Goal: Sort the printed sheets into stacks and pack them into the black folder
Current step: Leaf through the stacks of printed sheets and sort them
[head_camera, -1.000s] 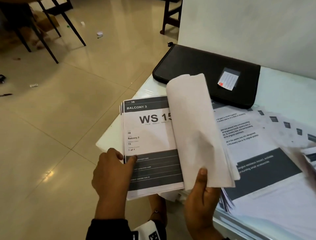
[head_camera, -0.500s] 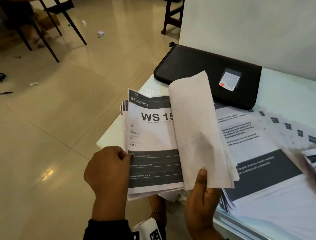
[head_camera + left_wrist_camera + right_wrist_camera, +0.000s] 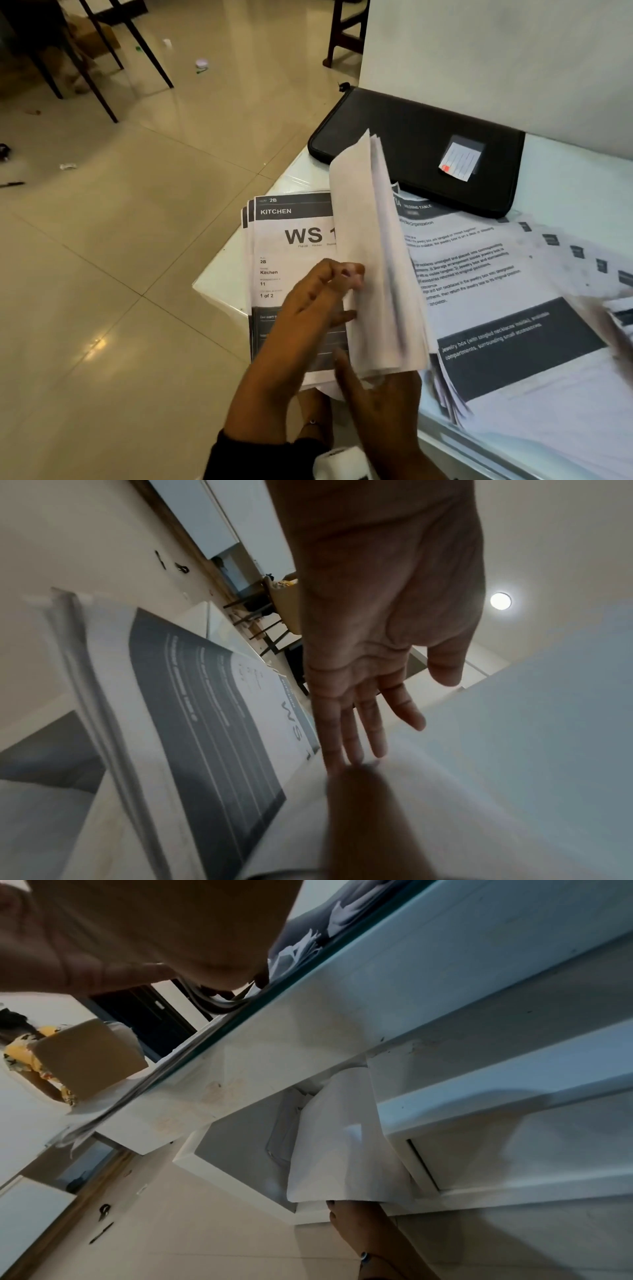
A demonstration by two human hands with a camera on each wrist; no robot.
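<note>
A stack of printed sheets lies at the table's near left corner, and its top sheet [image 3: 291, 240] reads "KITCHEN". My right hand [image 3: 376, 401] grips the bottom edge of a lifted bundle of turned sheets [image 3: 373, 257], thumb in front. It holds the bundle upright over the stack. My left hand [image 3: 342, 287] presses straight fingers [image 3: 359, 737] against the bundle's blank face. The black folder [image 3: 411, 144] lies closed at the back of the table, behind the bundle. More printed sheets [image 3: 496, 291] are fanned out to the right.
The white table [image 3: 565, 178] ends at a corner [image 3: 212, 287] just left of the stack, with tiled floor beyond. Dark chair legs [image 3: 102, 51] stand at the far left. A white wall [image 3: 479, 51] rises behind the folder. A drawer hangs open under the table [image 3: 240, 1150].
My left hand has turned the "BALCONY 3" sheet over onto the lifted bundle, so the "KITCHEN" sheet now tops the stack. The hand has moved right to the bundle, which stands steeper.
</note>
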